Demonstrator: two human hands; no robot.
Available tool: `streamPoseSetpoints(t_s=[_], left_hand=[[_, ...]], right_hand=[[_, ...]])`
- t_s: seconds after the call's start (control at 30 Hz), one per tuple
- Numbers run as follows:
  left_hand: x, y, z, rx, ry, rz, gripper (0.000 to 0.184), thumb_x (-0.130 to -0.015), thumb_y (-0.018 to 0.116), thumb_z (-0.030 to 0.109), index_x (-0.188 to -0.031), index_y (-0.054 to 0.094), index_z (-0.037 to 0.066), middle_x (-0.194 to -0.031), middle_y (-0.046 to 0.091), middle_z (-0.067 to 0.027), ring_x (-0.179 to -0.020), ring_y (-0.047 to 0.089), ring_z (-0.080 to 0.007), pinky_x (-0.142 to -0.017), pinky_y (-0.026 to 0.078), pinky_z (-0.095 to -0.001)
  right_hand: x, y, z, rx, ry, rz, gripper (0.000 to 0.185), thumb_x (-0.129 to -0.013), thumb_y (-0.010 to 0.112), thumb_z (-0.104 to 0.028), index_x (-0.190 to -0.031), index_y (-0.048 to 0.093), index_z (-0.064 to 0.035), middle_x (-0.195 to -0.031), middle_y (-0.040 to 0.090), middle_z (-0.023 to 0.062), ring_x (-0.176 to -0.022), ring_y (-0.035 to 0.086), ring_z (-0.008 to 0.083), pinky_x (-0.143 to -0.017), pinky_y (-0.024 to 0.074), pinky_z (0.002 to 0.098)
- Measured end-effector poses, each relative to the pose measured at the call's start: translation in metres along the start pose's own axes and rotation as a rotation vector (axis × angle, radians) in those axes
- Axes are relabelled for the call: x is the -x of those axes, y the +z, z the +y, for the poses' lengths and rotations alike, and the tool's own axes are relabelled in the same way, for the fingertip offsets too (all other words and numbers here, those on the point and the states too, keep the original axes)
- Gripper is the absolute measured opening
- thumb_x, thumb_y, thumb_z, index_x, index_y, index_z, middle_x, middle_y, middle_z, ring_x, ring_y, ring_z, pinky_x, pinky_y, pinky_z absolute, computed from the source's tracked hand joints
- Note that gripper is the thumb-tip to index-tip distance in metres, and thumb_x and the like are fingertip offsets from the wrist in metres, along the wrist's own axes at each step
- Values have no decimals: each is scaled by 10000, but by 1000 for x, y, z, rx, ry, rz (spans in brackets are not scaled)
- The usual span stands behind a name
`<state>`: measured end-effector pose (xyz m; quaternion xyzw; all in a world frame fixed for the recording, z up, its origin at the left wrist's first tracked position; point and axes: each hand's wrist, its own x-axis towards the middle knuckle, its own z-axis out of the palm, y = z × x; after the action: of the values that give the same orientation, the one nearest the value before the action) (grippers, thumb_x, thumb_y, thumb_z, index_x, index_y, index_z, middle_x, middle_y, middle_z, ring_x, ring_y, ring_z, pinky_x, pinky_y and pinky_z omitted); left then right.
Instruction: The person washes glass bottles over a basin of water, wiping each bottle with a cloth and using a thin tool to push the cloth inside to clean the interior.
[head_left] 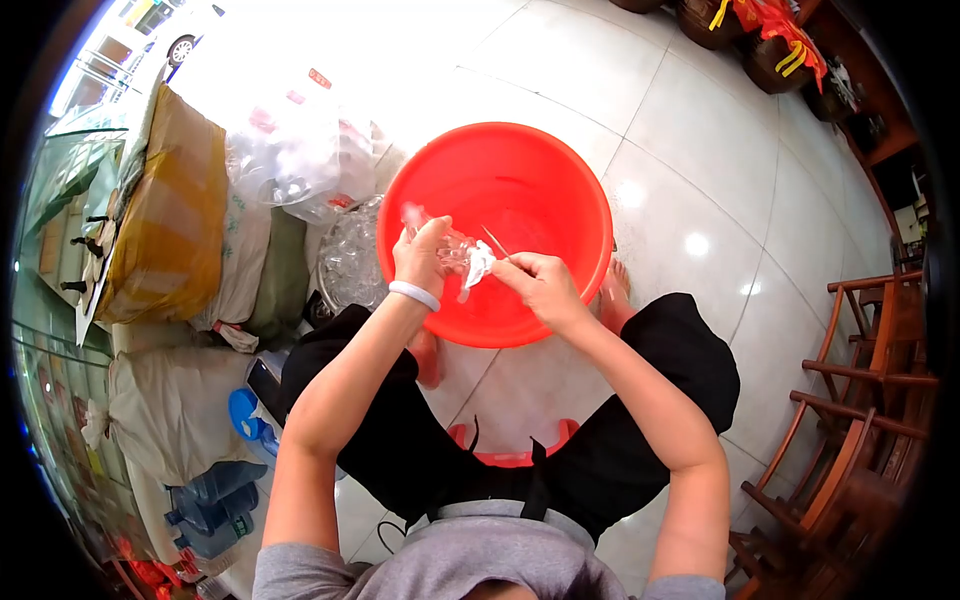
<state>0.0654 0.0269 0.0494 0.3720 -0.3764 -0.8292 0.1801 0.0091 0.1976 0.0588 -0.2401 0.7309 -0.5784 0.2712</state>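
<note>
Over the large red basin (590, 215) on the floor, both of my hands are raised close together. My left hand (424, 258), with a white band at its wrist, is closed around a clear, glass-like object (452, 252) whose exact kind I cannot make out. At that object's right end shows a crumpled white piece (481, 262), like tissue or cloth. My right hand (543, 287) pinches a thin brownish stick (494, 240) that points up and left, its fingers near the white piece. To the left stands a round metal bowl (328, 282) full of clear, shiny pieces (352, 250).
Clear plastic bags (300, 150), a taped carton (175, 210) and sacks (185, 405) crowd the left side, with large blue water bottles (212, 505) below. Wooden chairs (850, 420) stand at right. Dark jars (775, 62) line the upper right. White tiles (690, 200) cover the floor.
</note>
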Motion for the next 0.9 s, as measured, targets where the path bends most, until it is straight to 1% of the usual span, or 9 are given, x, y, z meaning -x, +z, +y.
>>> streamPoseSetpoints(t_s=[0.07,0.1,0.23,0.3,0.4,0.67,0.7,0.83,0.9], left_hand=[[7,7,2,-79,52,-15,164,-764,620,102,-841,483,58,-645,555,-71,-471,557,-175,-334,436,-289],[9,9,2,-90,61,-34,162,-762,623,101,-838,487,56,-655,561,-74,-492,569,-173,-343,450,-285],[1,3,-2,-114,63,-37,162,-762,626,102,-840,492,55,-648,556,-70,-485,560,-165,-338,439,-279],[0,2,-1,-135,64,-25,133,-791,600,134,-857,506,65,-648,588,-103,-493,569,-196,-352,402,-276],[0,2,-3,-106,43,-30,139,-792,601,142,-858,505,65,-649,589,-104,-500,572,-199,-348,391,-276],[5,7,7,-68,72,-64,166,-778,614,136,-870,497,63,-664,572,-88,-508,563,-180,-348,408,-279],[7,8,9,-45,69,-53,178,-763,626,121,-864,494,58,-668,558,-73,-495,547,-161,-343,420,-278],[2,2,16,-18,50,41,171,-765,624,122,-863,494,69,-668,561,-79,-507,564,-175,-349,421,-281],[6,4,17,-6,-77,-87,164,-778,615,168,-864,498,91,-704,569,-84,-562,579,-168,-370,416,-266]], right_hand=[[-6,12,7,-188,28,-37,324,-806,626,-288,-733,608,27,-522,446,30,-506,384,66,-462,329,268],[-8,12,7,-224,98,-50,295,-801,630,-252,-702,600,25,-528,457,-19,-501,396,51,-454,322,254],[-7,-8,-15,-409,116,-34,204,-811,596,-148,-696,612,21,-550,489,-39,-510,415,31,-455,318,221],[-6,-11,-15,-363,86,-23,197,-810,594,-140,-699,617,21,-552,492,-36,-513,409,26,-457,313,220],[-2,-16,-16,-299,61,-18,186,-806,595,-132,-708,624,22,-563,501,-36,-523,398,16,-461,296,217],[7,-31,-46,-257,91,122,186,-803,585,-111,-680,595,28,-562,478,-43,-524,384,14,-460,285,212],[4,-30,-36,-332,8,128,185,-821,577,-108,-699,588,31,-577,488,-36,-528,399,20,-466,307,199],[1,-48,-49,-393,88,11,233,-873,553,-157,-737,572,32,-632,533,-7,-547,466,44,-486,365,186],[-6,-35,-32,-403,105,-10,243,-876,550,-169,-737,575,29,-631,532,-5,-547,466,42,-486,368,190]])
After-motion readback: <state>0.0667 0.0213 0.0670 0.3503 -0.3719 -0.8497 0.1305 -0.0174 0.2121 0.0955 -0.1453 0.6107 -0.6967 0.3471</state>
